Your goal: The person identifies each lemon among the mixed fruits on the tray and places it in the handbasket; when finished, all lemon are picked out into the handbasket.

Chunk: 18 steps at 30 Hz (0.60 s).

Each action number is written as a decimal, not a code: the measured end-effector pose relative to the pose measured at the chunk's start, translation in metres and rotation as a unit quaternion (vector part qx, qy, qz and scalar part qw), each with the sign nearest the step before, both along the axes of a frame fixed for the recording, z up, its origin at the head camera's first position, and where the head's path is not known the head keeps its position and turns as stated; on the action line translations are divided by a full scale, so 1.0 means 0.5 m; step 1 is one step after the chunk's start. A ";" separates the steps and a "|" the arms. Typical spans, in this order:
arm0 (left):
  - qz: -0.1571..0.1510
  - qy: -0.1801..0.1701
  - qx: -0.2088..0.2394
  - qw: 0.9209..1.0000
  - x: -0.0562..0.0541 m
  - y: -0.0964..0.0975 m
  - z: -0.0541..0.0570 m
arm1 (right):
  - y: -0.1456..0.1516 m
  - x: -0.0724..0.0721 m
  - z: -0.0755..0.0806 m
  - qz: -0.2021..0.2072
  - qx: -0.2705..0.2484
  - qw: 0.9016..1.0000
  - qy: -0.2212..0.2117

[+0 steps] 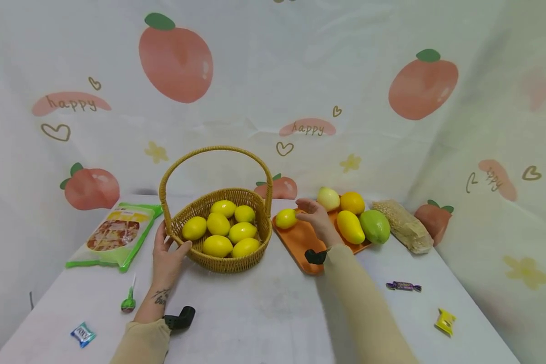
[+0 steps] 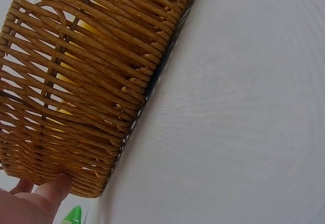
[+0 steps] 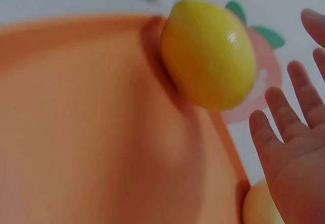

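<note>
A wicker basket [image 1: 229,265] with a tall arched handle stands on the table and holds several yellow lemons [image 1: 218,223]. My left hand [image 1: 167,260] grips its left end, thumb against the front of the weave and fingers round the far side. In the left wrist view the thumb tip presses on the wicker [image 2: 76,97]. One more lemon [image 1: 285,219] lies at the left corner of an orange tray [image 1: 296,242]. Beside this lemon is my right hand [image 1: 319,222], fingers extended and spread; in the right wrist view a gap shows between fingers and lemon.
On the tray's right side sit a pale round item [image 1: 328,199], an orange [image 1: 352,203], a mango [image 1: 350,227] and a green fruit [image 1: 375,227]. A bag of grain [image 1: 402,226] lies farther right, a green-edged package [image 1: 116,235] at left. A lollipop [image 1: 128,303] and wrapped candies [image 1: 403,286] lie nearer.
</note>
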<state>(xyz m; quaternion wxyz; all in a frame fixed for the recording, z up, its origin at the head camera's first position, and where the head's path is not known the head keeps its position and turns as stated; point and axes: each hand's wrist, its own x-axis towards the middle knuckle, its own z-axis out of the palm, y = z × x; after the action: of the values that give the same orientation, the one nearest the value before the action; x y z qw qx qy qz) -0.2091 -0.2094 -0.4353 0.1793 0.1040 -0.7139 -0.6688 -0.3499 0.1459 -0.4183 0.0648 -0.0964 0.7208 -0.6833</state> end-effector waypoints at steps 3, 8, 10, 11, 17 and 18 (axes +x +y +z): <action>0.000 -0.004 0.003 1.000 0.002 -0.001 -0.003 | -0.008 -0.018 -0.011 0.015 0.040 0.999 -0.015; 0.004 -0.013 0.004 1.000 0.004 -0.003 -0.002 | -0.020 -0.030 -0.023 0.040 0.102 0.993 -0.042; 0.003 -0.012 0.004 1.000 0.004 -0.002 -0.001 | -0.025 -0.027 -0.017 0.045 0.116 0.991 -0.057; 0.003 -0.012 0.003 1.000 0.003 -0.002 -0.001 | -0.027 -0.027 -0.017 0.046 0.123 0.989 -0.060; 0.006 -0.013 -0.006 1.000 -0.001 -0.001 -0.002 | -0.040 -0.034 -0.024 0.051 0.162 0.984 -0.052; 0.007 -0.015 -0.009 1.000 -0.002 -0.001 -0.001 | -0.041 -0.034 -0.025 0.050 0.169 0.983 -0.050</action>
<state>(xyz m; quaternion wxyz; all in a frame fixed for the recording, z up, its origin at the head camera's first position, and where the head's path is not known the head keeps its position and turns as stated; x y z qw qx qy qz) -0.2101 -0.2097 -0.4360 0.1741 0.1173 -0.7216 -0.6597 -0.3669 0.1252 -0.4310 0.1504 -0.0859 0.8158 -0.5518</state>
